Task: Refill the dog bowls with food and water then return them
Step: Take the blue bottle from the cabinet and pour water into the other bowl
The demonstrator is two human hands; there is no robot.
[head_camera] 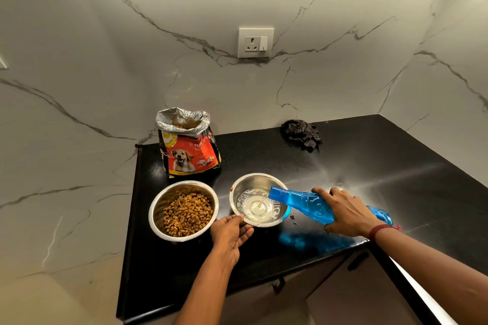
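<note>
Two steel dog bowls stand side by side on the black counter. The left bowl holds a heap of brown kibble. The right bowl has a shallow pool of water in it. My right hand grips a blue plastic bottle, tipped on its side with its mouth over the right bowl, and a thin stream of water runs out. My left hand holds the near rim of the water bowl. An open dog food bag stands behind the bowls.
A dark checked cloth lies crumpled at the back of the counter near the marble wall. A wall socket sits above. A few water drops lie right of the water bowl. The counter's front edge runs just below my hands, with cabinet doors under it.
</note>
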